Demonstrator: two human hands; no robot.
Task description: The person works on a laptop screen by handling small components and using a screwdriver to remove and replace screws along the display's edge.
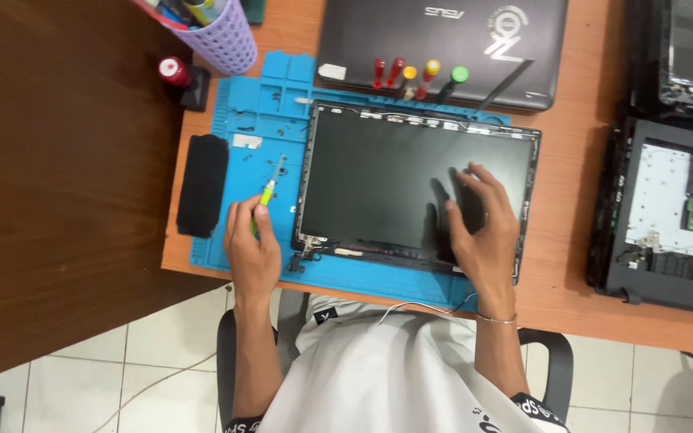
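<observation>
Glassy, thin and fragile, the laptop screen panel [415, 188] likely wants edge support; the right hand [483, 228] rests spread on it, the left hand [252, 248] grips a green screwdriver [268, 195].

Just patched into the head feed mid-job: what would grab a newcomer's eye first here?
The dark laptop screen panel lying flat on the blue work mat at centre, with the right hand spread on its glass. Left of it, the left hand grips a green-handled screwdriver. An opened laptop base sits at the desk's right edge.
</observation>
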